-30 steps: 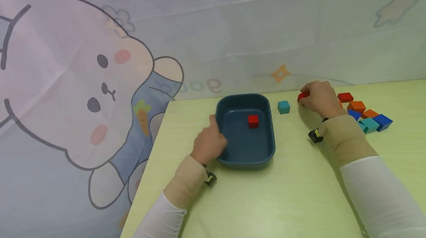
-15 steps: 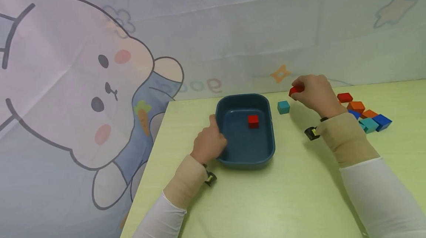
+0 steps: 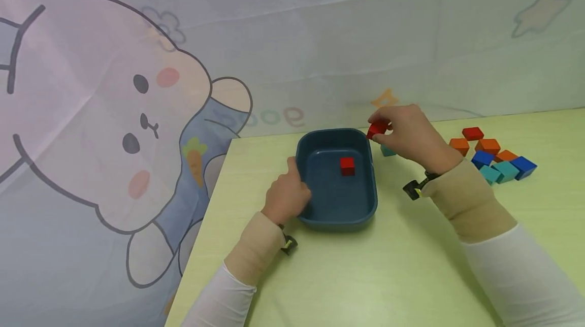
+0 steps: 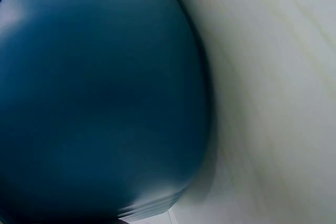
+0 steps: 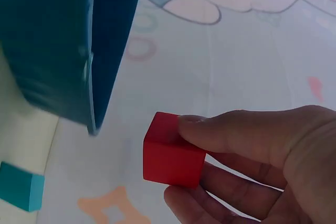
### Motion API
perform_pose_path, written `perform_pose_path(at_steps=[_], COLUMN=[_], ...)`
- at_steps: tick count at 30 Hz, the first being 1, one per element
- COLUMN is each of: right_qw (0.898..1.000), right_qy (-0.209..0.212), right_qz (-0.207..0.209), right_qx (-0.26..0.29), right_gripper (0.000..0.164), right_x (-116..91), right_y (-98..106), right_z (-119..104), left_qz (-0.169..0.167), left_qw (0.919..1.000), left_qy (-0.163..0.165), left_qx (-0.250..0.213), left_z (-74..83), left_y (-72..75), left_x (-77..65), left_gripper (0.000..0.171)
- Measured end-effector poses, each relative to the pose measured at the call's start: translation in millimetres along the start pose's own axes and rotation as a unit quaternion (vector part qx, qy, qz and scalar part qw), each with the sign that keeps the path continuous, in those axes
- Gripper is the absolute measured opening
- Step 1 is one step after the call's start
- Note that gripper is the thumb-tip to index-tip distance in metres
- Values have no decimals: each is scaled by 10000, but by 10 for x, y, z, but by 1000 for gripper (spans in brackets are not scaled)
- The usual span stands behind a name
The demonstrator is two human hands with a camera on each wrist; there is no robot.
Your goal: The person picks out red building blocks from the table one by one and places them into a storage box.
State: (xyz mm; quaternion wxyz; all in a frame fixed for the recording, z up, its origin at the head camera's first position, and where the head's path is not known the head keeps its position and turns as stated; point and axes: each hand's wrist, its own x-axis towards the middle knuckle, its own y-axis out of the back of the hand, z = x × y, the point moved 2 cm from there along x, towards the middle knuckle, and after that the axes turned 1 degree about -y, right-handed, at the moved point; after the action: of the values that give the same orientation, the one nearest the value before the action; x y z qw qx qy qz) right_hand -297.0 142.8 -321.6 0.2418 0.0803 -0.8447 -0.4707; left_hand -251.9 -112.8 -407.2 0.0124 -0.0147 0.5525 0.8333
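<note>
In the head view, my right hand pinches a red cube between thumb and fingers, near the top right corner of a dark blue bin. Seen from the right wrist, the pinched cube is apart from the bin's rim. My left hand holds the bin's left side at the rim. Inside the bin lies another red cube. The left wrist view is mostly filled by the bin's smooth wall; my left fingers do not show there.
A teal cube, partly behind my right hand, sits beside the bin. Further right is a cluster of blocks: red, orange, blue and teal. A printed cloth stands behind the table.
My right hand has lifted the red cube from the table and carried it left, over the teal cube to the bin's edge. The left hand and the bin stay where they were.
</note>
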Motion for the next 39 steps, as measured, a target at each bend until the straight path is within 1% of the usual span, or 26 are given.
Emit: perform_pose_path(at_steps=[5,9,12,16,19,23,28,31,39], right_qw=[9992,9964,9910,9800,9734,9702,9690,9693,9681], right_qy=[355,693,1039,1406,1585,1638,1528,1541,1670], right_qz=[-145,-414,-759,-1286,-1491,-1613,-1760,-1718,-1630], right_qx=[-97,-240,-365,-578,-714,-768,-825,-845,-911], right_gripper=[24,25,27,27,26,24,27,29,29], right_x=[-13,-21,-28,-29,-23,-32,-71,-80,-73], right_y=[-101,-188,-267,-387,-472,-567,-651,-672,-686], right_z=[-134,-215,-267,-295,-299,-293,-274,-268,-279], left_qz=[15,47,49,32,-2,-102,-158,-117,-68], left_qw=[10000,10000,10000,10000,10000,9999,9998,9999,9999], left_qy=[-40,-62,-66,-65,-39,44,66,23,13], left_qx=[-11,0,27,58,36,-27,-37,-57,-88], left_z=[4,5,3,7,11,8,4,7,5], left_y=[-1,-1,3,13,23,20,3,1,5], left_x=[-6,-12,-7,6,15,13,-2,-5,0], left_gripper=[68,67,65,65,66,68,68,68,69])
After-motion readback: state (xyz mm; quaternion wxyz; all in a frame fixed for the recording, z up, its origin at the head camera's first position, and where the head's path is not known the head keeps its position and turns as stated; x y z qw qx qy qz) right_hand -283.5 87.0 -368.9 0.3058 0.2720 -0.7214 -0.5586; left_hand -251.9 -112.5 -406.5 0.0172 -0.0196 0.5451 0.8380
